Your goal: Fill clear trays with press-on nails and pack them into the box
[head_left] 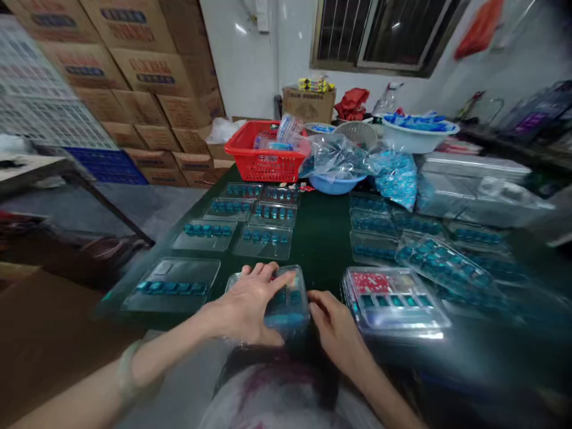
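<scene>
Left hand (245, 304) spread across clear plastic tray (286, 310) of blue pieces, fingers over top, wide grip round tray. Pale bangle (127, 375) on left wrist. Tray near table's near edge, between hands. Right hand (335, 330) against tray's right side, fingers curled; cannot tell if gripping. Dark green table (322, 238) bears rows of blue-filled trays (263, 241) farther off; red plastic basket (263, 152) at far end. Tray with red card (393, 298) just right of right hand.

Forearms bare, sleeves not visible. A pale jade-green bangle (127, 378) sits on the wrist behind the left hand (243, 304). Top (277, 405): pale grey-white fabric, dark and maroon print at chest.
</scene>
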Action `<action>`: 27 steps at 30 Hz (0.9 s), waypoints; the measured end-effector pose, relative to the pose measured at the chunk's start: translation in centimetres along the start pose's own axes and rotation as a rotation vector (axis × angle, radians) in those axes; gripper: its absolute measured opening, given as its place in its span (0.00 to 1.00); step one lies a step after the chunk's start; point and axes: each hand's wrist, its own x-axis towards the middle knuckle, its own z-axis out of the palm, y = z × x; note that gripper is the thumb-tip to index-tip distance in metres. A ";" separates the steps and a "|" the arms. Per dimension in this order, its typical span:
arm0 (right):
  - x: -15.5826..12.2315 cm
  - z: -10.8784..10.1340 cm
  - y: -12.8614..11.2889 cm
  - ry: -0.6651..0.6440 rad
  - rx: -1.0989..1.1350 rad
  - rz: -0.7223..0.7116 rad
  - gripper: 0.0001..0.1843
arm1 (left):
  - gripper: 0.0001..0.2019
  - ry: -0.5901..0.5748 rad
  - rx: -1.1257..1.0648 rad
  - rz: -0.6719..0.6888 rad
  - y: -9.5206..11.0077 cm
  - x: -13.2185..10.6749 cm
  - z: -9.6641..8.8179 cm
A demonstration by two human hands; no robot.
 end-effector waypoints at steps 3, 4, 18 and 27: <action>0.2 -0.3 0.0 -0.053 0.072 0.070 0.16 | 0.52 -0.025 0.048 -0.035 0.4 0.6 1.1; 0.3 -0.5 -0.1 -0.074 0.108 0.097 0.16 | 0.53 -0.023 0.057 -0.037 0.5 0.7 1.3; 1.4 -2.0 -2.8 -0.082 0.537 0.356 0.19 | 0.44 0.140 -0.120 0.025 -0.7 0.3 0.3; 1.8 -1.1 -3.3 -0.096 0.817 0.238 0.17 | 0.44 0.216 -0.105 0.012 -1.1 -0.1 -1.8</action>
